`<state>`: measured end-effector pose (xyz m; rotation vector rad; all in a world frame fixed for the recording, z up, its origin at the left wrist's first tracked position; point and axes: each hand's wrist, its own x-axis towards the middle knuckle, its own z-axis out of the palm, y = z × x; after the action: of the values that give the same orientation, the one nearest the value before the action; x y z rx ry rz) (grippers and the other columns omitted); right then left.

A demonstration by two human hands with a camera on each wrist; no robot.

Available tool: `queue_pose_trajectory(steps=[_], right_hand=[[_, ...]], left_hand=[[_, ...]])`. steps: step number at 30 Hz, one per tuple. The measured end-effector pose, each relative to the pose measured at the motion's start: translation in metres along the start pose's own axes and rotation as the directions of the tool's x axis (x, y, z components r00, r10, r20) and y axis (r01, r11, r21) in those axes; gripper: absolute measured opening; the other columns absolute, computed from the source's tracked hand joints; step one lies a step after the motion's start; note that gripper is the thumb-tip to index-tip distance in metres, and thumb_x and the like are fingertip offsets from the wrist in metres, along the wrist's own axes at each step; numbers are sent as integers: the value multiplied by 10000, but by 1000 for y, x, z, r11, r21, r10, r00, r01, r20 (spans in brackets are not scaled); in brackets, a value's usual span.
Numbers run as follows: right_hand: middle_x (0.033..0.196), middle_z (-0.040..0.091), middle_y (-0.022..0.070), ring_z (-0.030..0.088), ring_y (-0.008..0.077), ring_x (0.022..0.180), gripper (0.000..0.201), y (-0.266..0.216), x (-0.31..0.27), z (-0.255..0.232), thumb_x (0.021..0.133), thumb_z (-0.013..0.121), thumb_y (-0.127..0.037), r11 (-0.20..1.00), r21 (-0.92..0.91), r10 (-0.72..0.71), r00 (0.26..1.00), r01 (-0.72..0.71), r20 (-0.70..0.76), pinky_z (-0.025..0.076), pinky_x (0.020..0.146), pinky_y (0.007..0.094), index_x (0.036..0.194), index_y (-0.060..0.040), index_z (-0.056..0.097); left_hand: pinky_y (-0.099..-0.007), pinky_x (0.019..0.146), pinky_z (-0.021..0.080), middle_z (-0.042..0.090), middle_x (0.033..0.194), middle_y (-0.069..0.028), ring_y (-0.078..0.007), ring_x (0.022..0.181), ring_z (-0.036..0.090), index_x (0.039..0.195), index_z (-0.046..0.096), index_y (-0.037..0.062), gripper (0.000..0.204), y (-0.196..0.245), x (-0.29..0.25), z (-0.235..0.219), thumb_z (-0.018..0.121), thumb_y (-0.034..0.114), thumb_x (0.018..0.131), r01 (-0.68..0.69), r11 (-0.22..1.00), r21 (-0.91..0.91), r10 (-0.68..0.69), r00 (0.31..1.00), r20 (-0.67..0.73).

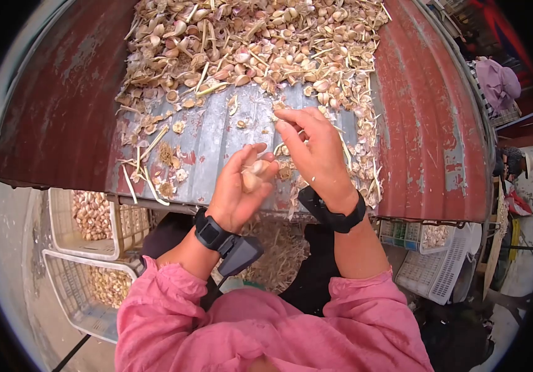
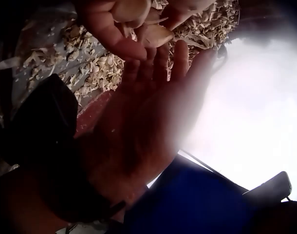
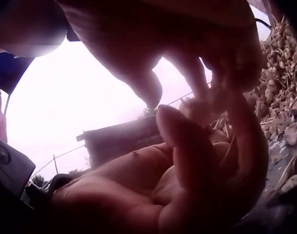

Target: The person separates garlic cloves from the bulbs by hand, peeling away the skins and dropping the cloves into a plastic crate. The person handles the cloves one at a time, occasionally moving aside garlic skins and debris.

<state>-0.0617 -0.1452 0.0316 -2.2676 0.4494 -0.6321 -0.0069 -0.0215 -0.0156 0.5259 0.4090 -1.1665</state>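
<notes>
In the head view, my left hand (image 1: 234,197) is palm up near the table's front edge, its fingers curled round a few pale garlic cloves (image 1: 252,180). The cloves (image 2: 132,10) also show between thumb and fingers in the left wrist view. My right hand (image 1: 319,156) hangs just right of the left one, thumb and index finger apart, with nothing visible between them. In the left wrist view the right hand (image 2: 134,114) shows its palm, fingers fairly straight and fingertips close by the cloves. Backlight darkens both hands in the right wrist view.
A large heap of garlic cloves (image 1: 260,46), stems and skins covers the far part of the corrugated metal table (image 1: 210,133). Loose stems (image 1: 150,186) lie front left. Below stand plastic crates (image 1: 116,232) of cloves at left and a white crate (image 1: 425,273) at right.
</notes>
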Motion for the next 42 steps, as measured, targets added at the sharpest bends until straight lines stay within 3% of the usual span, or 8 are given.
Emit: queue_pose_trajectory(steps=[6,13,26,29,31,35,38,42], right_hand=[[812,607,161,583,280,775,222,128,70,-25,681,609,-156,823,-528,209,976,-211,-65,447,697,334,857,-21,628],[862,587,87,574,123,733,243,57,25,-26,793,527,-37,547,608,395,818,-575,417,492,645,231,1019,53,524],[809,594,29,547,65,700,218,6,-18,-3,776,562,-12,762,523,231,915,-382,332,444,626,184,989,31,574],[773,589,26,542,64,663,192,6,-17,-13,774,564,-25,640,554,301,837,-532,457,442,606,185,957,31,578],[772,588,40,541,78,625,156,17,-19,-18,788,557,-69,548,537,292,747,-642,597,450,589,196,908,28,575],[785,577,60,562,108,621,213,41,-18,-27,810,514,-93,274,652,187,704,-707,685,485,588,228,969,44,546],[804,575,75,567,120,621,249,40,-16,-40,821,486,-91,215,689,177,721,-692,670,499,574,235,1014,60,525],[876,554,85,560,117,636,276,35,-14,-34,835,460,-102,178,719,154,741,-671,654,503,549,232,1037,81,503]], left_hand=[[-173,412,355,515,849,-42,-95,610,495,1049,477,70,233,8,10,-12,514,176,844,-45,999,-24,47,994,98],[-164,422,336,525,843,-25,-49,569,437,1121,487,38,296,6,0,2,522,146,847,-231,927,295,198,971,137],[-177,436,364,552,701,17,-45,534,478,1054,555,53,289,-4,-7,1,604,177,798,-452,709,541,400,890,220],[-197,477,401,560,707,6,-65,560,504,1005,570,32,254,-1,0,-6,610,148,784,-668,261,697,573,688,445],[-174,465,406,586,770,8,-54,545,508,1004,574,39,235,7,3,-9,608,98,780,-644,-554,528,439,312,842],[-178,457,394,597,791,-23,-52,549,502,979,579,31,199,5,1,-6,592,90,789,-645,-170,745,543,570,617],[-171,391,314,599,833,-66,-50,469,424,998,536,-9,213,11,-8,5,530,117,825,-351,748,564,289,936,199],[-162,383,290,570,779,-49,-35,450,373,1042,507,-17,242,13,-11,9,498,108,835,-165,879,447,90,979,184]])
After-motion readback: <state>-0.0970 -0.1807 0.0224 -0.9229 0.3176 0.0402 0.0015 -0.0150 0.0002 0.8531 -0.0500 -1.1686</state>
